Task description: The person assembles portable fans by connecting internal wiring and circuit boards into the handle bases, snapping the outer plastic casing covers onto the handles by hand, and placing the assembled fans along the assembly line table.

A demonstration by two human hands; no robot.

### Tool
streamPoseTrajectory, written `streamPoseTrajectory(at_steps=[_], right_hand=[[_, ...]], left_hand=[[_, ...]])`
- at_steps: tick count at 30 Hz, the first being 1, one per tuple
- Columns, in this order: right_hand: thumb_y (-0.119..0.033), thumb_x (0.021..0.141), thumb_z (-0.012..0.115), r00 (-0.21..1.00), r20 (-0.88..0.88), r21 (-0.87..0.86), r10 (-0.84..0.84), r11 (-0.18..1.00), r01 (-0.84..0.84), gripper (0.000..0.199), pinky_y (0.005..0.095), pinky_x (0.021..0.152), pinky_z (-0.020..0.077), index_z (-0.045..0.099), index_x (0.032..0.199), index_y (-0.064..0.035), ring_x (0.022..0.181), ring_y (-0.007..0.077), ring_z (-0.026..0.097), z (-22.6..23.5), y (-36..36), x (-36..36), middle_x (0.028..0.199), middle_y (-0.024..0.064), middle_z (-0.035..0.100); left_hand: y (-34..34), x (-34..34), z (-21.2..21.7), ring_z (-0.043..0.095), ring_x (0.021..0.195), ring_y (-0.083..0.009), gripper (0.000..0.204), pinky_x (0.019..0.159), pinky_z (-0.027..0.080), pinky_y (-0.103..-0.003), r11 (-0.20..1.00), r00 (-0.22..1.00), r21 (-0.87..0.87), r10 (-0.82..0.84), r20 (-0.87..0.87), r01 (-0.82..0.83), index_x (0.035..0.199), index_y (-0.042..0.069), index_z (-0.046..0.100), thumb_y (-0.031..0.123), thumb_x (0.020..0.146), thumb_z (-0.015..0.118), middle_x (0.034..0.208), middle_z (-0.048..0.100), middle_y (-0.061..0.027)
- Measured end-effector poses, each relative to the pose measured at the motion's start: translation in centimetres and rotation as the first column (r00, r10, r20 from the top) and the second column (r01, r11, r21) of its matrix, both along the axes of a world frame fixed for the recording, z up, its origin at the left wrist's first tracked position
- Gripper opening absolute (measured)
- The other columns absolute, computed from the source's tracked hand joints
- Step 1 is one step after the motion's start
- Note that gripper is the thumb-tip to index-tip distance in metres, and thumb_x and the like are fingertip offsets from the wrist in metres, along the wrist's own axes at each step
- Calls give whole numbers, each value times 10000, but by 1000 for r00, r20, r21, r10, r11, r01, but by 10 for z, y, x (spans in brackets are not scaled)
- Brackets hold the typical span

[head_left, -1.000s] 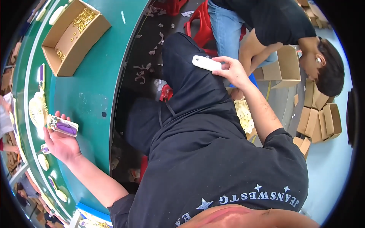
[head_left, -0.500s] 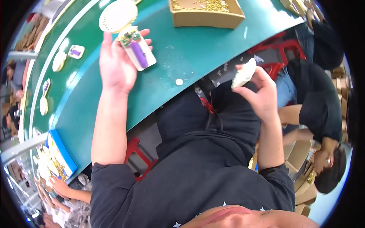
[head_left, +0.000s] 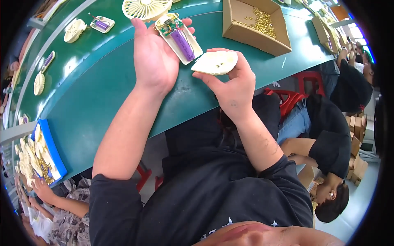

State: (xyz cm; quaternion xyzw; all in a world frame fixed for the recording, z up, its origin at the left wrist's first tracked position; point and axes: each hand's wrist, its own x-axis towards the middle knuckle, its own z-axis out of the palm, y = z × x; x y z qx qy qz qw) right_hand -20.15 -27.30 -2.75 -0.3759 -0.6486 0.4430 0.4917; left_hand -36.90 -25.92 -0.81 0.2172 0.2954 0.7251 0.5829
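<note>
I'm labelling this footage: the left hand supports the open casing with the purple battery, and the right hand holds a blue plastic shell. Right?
Not quite: in the head view, the right hand holds a cream plastic shell, not a blue one.

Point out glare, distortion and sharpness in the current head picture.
Head view: white glare on the green table at left, a paler sheen right of the cardboard box; head view: fisheye bowing of the table's lines at left, black corners, bluish fringing at the upper right rim; head view: purple cylinder fairly crisp, cream cover pale, its small dark holes visible.
</note>
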Motion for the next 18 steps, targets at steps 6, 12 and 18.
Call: streamPoseTrajectory(at_steps=[6, 12, 18], right_hand=[[45, 744, 840, 993, 107, 101, -47, 994, 36, 484, 299, 910, 553, 574, 1148, 29, 1029, 165, 680, -7, 3, -15, 1127, 98, 672], [6, 717, 871, 973, 187, 230, -133, 969, 89, 483, 293, 875, 565, 604, 1118, 41, 979, 168, 696, -1, 9, -23, 1064, 88, 687], [-77, 696, 894, 913, 311, 404, -263, 906, 123, 475, 283, 782, 582, 689, 1109, 36, 866, 174, 705, 12, 14, -30, 945, 100, 683]], left_hand=[[-4, -4, -5, 575, 1101, -291, 795, 999, 445, -441, 997, 1000, 74, 15, 12, -16, 1337, 2, 424, 707, 975, 364, 1197, 597, -214], [-3, -5, -2, 569, 1121, -263, 766, 1017, 448, -429, 992, 1000, 128, -15, -18, 17, 1367, 24, 385, 688, 986, 365, 1219, 574, -194], [-4, -2, 2, 550, 1178, -270, 830, 1046, 437, -431, 988, 998, 149, -23, -61, 32, 1387, 15, 368, 728, 964, 346, 1279, 549, -188]])
